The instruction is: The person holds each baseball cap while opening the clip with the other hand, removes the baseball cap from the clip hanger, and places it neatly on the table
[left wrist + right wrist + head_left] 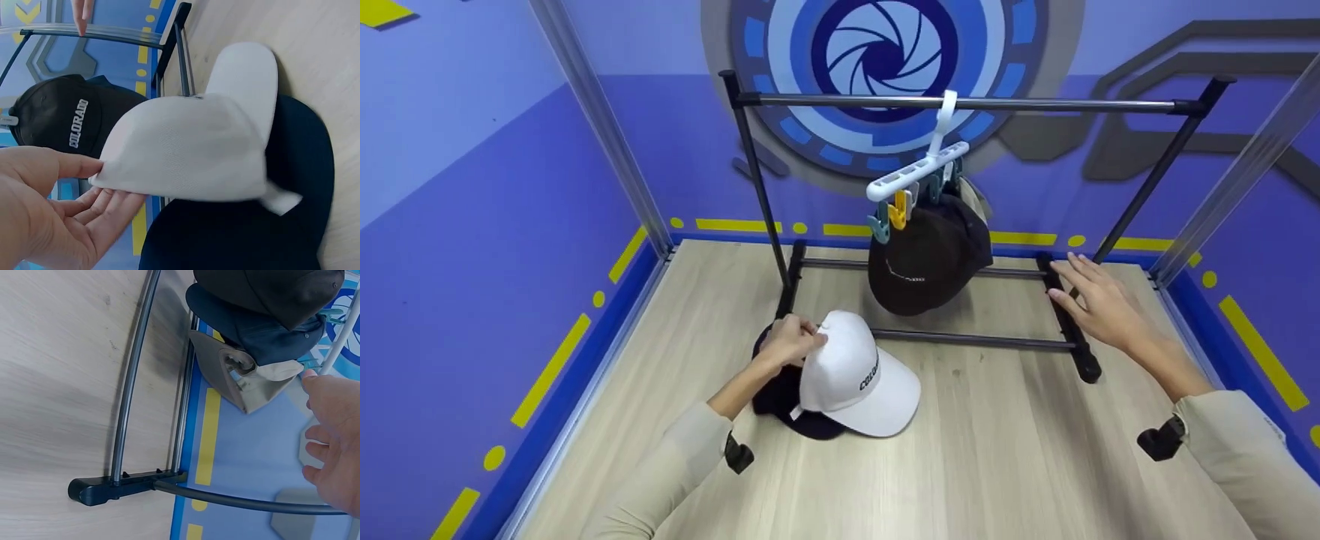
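My left hand (789, 341) pinches the edge of a white baseball cap (840, 360) between thumb and fingers. Dark lettering runs across the cap's front, and its brim points right and toward me. Beneath it lies a dark cap (780, 397), partly hidden, on the wooden tabletop. In the left wrist view the thumb and fingers (121, 211) grasp the white cap's rim. My right hand (1102, 307) holds nothing, its fingers extended beside the rack's right side. From a white clip hanger (919, 171) hang a black cap (922, 259), a navy cap (264, 332) and a beige cap (225, 368).
A metal garment rack (997, 103) with black end posts stands on the tabletop (960, 465), two low bars joining its feet. Colored clips (897, 210) line the hanger. Blue printed walls (495, 187) enclose the back and both sides.
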`<state>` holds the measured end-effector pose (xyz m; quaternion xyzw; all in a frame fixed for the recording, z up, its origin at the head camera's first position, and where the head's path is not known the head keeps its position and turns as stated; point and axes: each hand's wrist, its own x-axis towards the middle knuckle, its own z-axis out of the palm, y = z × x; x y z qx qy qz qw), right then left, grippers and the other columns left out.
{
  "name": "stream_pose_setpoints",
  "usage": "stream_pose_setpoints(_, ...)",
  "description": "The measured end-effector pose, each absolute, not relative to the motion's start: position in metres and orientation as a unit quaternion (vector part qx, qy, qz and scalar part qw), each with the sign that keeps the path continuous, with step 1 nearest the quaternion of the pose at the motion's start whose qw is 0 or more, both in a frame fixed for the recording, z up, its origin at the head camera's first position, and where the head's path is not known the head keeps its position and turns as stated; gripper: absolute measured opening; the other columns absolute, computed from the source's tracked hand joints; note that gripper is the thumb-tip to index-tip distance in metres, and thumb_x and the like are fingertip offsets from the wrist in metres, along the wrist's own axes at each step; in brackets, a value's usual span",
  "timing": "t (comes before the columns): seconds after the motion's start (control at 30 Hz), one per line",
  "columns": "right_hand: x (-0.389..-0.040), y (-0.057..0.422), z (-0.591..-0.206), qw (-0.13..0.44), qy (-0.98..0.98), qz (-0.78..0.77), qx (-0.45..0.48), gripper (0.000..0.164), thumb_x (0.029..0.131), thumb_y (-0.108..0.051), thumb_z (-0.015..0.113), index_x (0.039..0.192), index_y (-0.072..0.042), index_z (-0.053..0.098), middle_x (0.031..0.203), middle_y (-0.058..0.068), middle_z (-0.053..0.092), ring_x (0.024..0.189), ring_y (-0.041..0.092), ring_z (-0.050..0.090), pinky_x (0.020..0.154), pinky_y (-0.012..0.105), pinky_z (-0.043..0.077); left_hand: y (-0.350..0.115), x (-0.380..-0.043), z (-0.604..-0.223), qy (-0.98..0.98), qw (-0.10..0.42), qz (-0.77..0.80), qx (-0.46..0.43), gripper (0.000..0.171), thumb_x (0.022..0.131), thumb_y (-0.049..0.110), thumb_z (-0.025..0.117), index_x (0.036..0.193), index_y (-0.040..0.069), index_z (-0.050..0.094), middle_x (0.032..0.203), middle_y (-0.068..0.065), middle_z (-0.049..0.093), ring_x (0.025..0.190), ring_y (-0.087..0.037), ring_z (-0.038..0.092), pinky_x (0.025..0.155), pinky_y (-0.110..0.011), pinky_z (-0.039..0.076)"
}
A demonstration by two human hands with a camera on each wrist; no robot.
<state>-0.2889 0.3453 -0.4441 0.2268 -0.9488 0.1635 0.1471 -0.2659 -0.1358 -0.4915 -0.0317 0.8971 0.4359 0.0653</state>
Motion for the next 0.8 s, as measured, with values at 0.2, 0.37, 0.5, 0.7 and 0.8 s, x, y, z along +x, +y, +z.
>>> stream_pose_setpoints(0.2,-0.289,0.347,-0.449,0.122,-0.952,0.167,0.223,0.052,0.104,-0.024,0.059,0.145,0.006,0.05,0.151,0.04,0.04,0.141,0.059,0.035,0.111,0.071,0.031,-0.142,-0.269,-0.498,0.899,0.058,0.431,-0.045,0.013,0.088,0.018,0.072,0.079,0.011,0.067,0.068,0.006,0.056,0.062,-0.011,0.06,0.059,-0.034,0.062)
stream_pose_setpoints(0.37,-0.285,0.348,-0.452,0.119,-0.954,0.166,0.219,0.052,0.103,-0.023,0.06,0.146,0.006,0.05,0.152,0.039,0.04,0.141,0.058,0.036,0.11,0.071,0.031,-0.151,-0.265,-0.499,0.895,0.062,0.438,-0.061,0.012,0.091,0.017,0.072,0.088,0.006,0.068,0.074,0.001,0.058,0.063,-0.013,0.063,0.059,-0.035,0.062)
stream_pose_setpoints(0.5,-0.282,0.352,-0.456,0.112,-0.956,0.167,0.213,0.053,0.103,-0.024,0.061,0.146,0.006,0.05,0.151,0.04,0.039,0.141,0.058,0.036,0.109,0.072,0.032,-0.159,-0.261,-0.498,0.916,0.063,0.391,-0.061,0.015,0.091,0.021,0.073,0.089,0.007,0.068,0.073,0.001,0.059,0.054,-0.014,0.066,0.052,-0.027,0.058)
stream_pose_setpoints(0.7,-0.281,0.358,-0.461,0.093,-0.963,0.156,0.2,0.053,0.104,-0.025,0.059,0.146,0.006,0.049,0.151,0.041,0.039,0.141,0.058,0.036,0.11,0.072,0.031,-0.166,-0.259,-0.5,0.951,0.036,0.305,-0.037,0.015,0.087,0.028,0.071,0.079,0.014,0.07,0.062,0.003,0.065,0.046,-0.008,0.057,0.055,-0.027,0.044)
stream_pose_setpoints(0.8,-0.279,0.359,-0.463,0.089,-0.964,0.154,0.2,0.053,0.104,-0.025,0.059,0.146,0.006,0.05,0.15,0.041,0.04,0.141,0.059,0.036,0.111,0.072,0.03,-0.166,-0.259,-0.502,0.958,0.028,0.284,-0.025,0.017,0.087,0.027,0.07,0.075,0.016,0.069,0.059,0.004,0.065,0.047,-0.008,0.056,0.055,-0.029,0.041)
